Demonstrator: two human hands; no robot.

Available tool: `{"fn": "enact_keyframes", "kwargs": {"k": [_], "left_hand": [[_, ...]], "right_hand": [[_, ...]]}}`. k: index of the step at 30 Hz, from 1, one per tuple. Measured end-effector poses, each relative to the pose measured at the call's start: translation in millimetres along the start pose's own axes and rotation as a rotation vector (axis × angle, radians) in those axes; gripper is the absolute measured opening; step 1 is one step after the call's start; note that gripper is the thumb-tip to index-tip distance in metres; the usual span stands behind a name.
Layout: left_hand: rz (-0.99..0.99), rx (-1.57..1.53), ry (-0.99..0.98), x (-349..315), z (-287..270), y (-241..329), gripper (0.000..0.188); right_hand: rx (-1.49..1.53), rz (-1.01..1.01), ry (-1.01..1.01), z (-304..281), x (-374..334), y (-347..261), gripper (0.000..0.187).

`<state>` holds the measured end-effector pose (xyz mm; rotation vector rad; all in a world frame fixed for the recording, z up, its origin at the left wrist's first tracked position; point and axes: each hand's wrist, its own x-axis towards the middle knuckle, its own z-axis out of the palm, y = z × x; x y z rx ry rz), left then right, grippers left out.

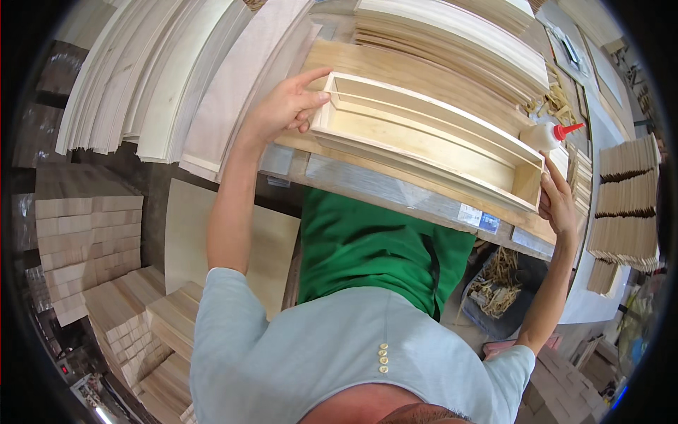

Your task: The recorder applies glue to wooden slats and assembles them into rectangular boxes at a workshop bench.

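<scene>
A long, narrow, pale wooden box (pixel 424 152) with an open top lies between my hands at the worktable's near edge, slanting down to the right. My left hand (pixel 288 109) grips its left end, index finger and thumb at the upper corner and the other fingers curled. At the opposite end, my right hand (pixel 559 198) holds the short end wall, its fingers along the outer face. A white glue bottle (pixel 541 136) with a red nozzle is just beyond the box's right end, close to my right hand. The box's underside is hidden.
Stacked thin boards (pixel 452 53) lie behind the box, with long planks (pixel 162 78) at far left. Tan bands (pixel 558 106) sit near the bottle. Small slats (pixel 625 201) stand in stacks at right. Wood blocks (pixel 88 240) are piled lower left; a dark bin (pixel 512 311) holds scraps.
</scene>
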<state>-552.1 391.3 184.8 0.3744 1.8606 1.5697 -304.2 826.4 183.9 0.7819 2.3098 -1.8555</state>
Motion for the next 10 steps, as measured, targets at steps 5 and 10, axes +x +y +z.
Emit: {"fn": "enact_keyframes", "kwargs": {"k": [5,10], "left_hand": [[-0.01,-0.077,0.044,17,-3,-6,0.044],[0.009,-0.2,0.112,44,-13,-15,0.031]], "right_hand": [[0.142,-0.005,0.029,-5,18,11,0.045],[0.372,0.026,0.068,-18,47,25,0.047]]}}
